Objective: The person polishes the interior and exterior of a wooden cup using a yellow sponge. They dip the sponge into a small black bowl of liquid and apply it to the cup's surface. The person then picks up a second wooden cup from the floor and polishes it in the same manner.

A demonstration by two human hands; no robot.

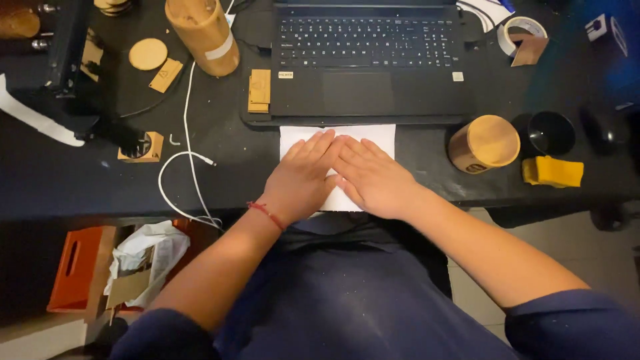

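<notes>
- The left hand is lying palm down on a white sheet of paper, its fingers stretched flat and close together, so its grip is fully open and closing on nothing.
- The right hand is pressing flat on the same sheet just beside the left one, its grip likewise open and empty; the fingertips of the two hands are meeting near the middle of the sheet.
- A thin red bracelet is circling the left wrist.
- The paper is resting on the dark surface, at its near edge, right in front of a black laptop.
- A round wooden container is standing to the right of the paper, with a black cup and a yellow cloth beyond it.
- A white cable is looping across the surface to the left of the hands.
- An orange box is sitting on the floor below the surface.
</notes>
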